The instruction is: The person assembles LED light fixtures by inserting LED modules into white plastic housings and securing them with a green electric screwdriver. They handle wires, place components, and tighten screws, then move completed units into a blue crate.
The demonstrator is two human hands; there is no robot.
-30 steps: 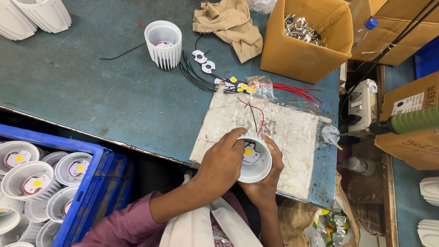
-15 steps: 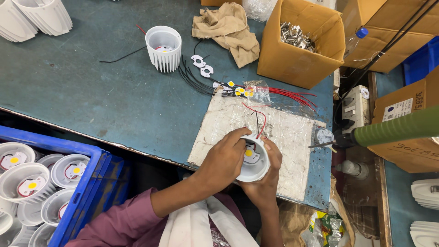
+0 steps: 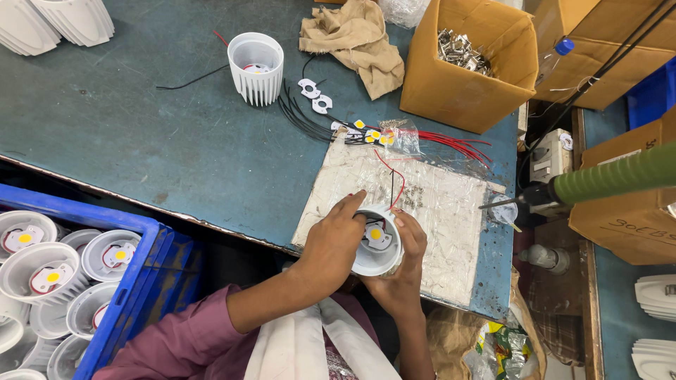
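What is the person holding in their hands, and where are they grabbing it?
A white round lamp housing. The right hand cups its side from below; the left hand grips its rim.

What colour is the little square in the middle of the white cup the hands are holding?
Yellow. The square sits inside the white cup; the head view shows it.

You stand at a worn teal table (image 3: 141, 134); a blue crate (image 3: 151, 271) sits below its near edge, cardboard boxes (image 3: 605, 49) crowd your right

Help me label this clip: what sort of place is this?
Probably a small lamp-assembly workshop: both hands hold a white lamp housing, a blue crate holds finished ones, and wired LED chips lie on the bench.
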